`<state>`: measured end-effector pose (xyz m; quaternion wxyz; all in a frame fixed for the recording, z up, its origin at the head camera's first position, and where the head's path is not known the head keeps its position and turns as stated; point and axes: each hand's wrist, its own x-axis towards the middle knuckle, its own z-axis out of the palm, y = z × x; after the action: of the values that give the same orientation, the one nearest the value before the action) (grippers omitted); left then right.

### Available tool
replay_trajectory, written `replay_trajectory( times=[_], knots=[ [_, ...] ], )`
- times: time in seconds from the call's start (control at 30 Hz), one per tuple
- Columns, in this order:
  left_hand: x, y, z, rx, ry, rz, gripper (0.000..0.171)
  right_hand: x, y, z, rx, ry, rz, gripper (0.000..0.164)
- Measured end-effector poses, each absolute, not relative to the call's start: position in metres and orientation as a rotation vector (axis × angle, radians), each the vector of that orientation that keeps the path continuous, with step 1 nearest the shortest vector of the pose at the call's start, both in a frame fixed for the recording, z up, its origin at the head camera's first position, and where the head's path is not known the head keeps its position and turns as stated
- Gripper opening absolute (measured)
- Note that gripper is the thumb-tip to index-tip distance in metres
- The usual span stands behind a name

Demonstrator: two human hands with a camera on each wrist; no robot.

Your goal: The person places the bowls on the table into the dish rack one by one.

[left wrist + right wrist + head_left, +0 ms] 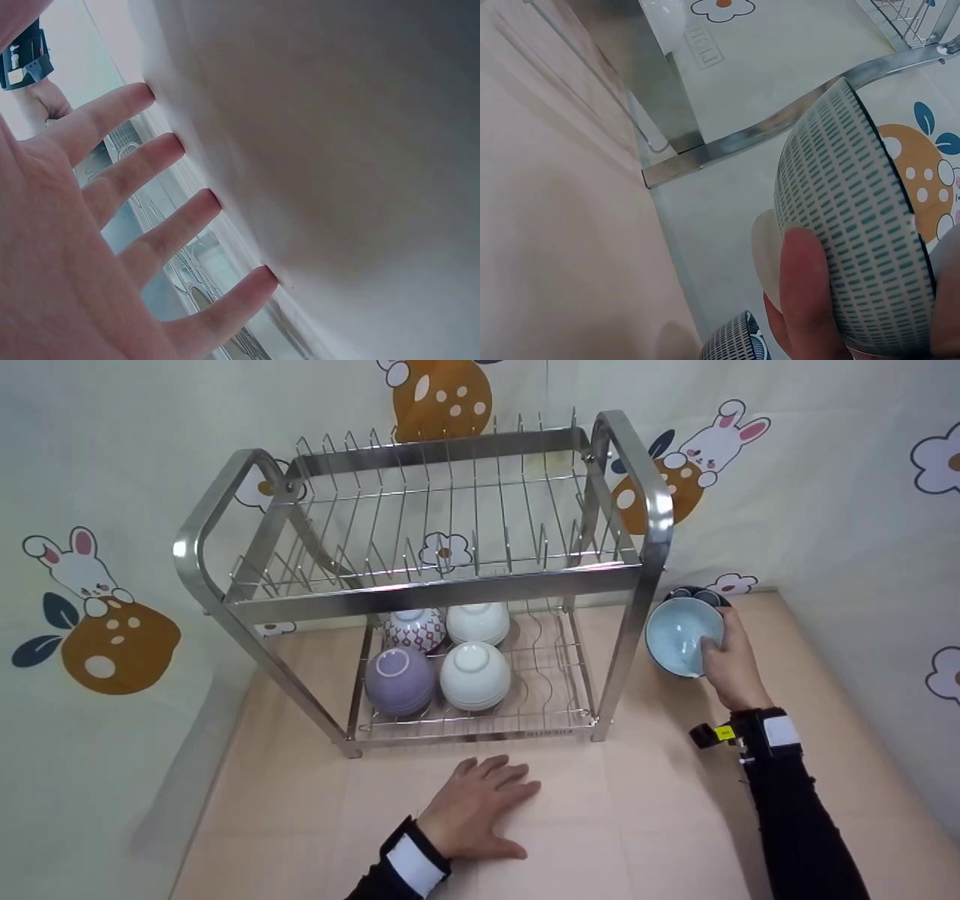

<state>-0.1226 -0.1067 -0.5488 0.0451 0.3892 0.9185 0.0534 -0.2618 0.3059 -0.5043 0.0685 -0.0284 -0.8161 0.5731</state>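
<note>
My right hand point(731, 660) grips a bowl point(679, 634) by its rim to the right of the rack, with the thumb inside. The bowl is light blue within; in the right wrist view its outside shows rows of green dashes and it is tilted, fingers near its foot. Partly hidden behind it is a dark patterned bowl point(697, 594), whose dashed side also peeks in at the bottom of the right wrist view. My left hand point(476, 810) rests on the table in front of the rack, fingers spread and fingertips on the surface, holding nothing.
A two-tier steel dish rack point(435, 589) stands on the table point(570, 825). Upside down on its lower tier are a purple bowl point(400, 690), a red-patterned bowl point(414, 634) and white bowls point(475, 682). Upright wires line the upper tier. Patterned cloth point(840, 532) hangs behind.
</note>
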Motion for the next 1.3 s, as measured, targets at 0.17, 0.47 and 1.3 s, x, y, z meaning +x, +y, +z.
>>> replay_trajectory(
  times=[0.17,0.47,1.3],
  knots=[
    [-0.122,-0.107,-0.548,1.191,2.802,0.153,0.087,-0.261,0.303,-0.504,-0.062,-2.468,1.725,0.052],
    [-0.123,-0.105,-0.546,1.172,2.777,0.126,0.088,-0.242,0.304,-0.472,0.012,-2.53,1.718,0.051],
    [-0.131,-0.104,-0.52,1.138,2.743,1.09,0.051,-0.152,0.183,-0.425,1.181,-2.668,1.225,0.036]
  ],
)
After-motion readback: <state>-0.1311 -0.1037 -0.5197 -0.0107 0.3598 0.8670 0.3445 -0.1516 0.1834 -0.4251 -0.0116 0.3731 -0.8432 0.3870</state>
